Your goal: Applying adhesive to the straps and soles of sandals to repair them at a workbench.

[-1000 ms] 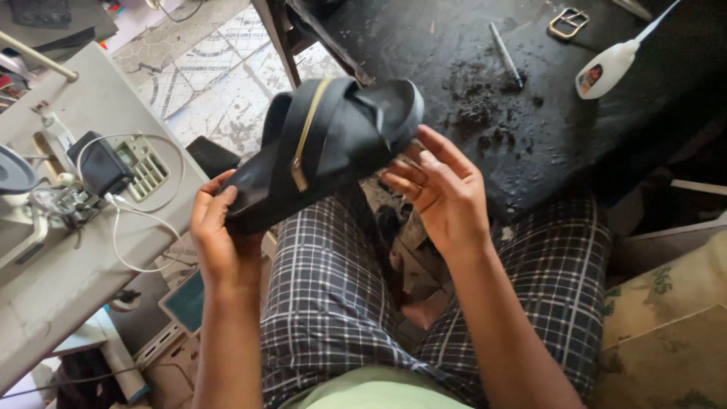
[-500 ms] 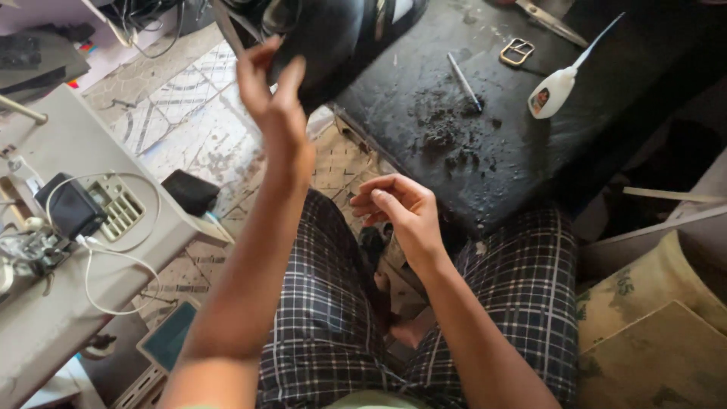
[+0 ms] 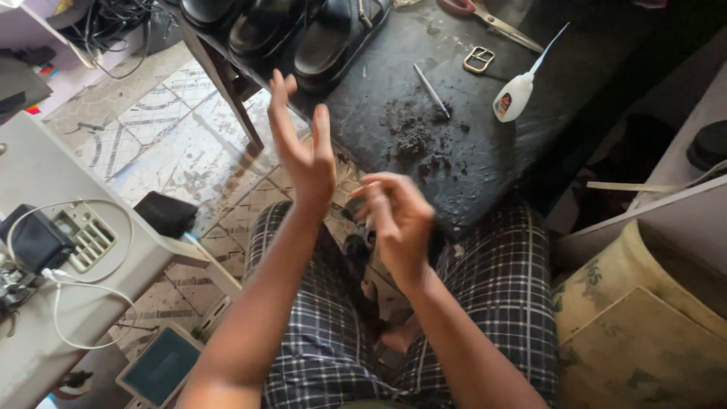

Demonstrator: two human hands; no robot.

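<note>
The black sandal lies on the dark worktop at the top centre of the frame, just above the left hand. That hand is empty, fingers spread apart. The right hand, centre frame, is loosely curled, holding nothing.

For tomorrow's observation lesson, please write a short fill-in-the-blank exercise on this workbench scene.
1. Both the left hand and the right hand are ____.
2. The black sandals rest on the dark ____.
3. The metal buckle lies between the glue bottle and the ____.

Missing words: empty; workbench; scissors
</note>
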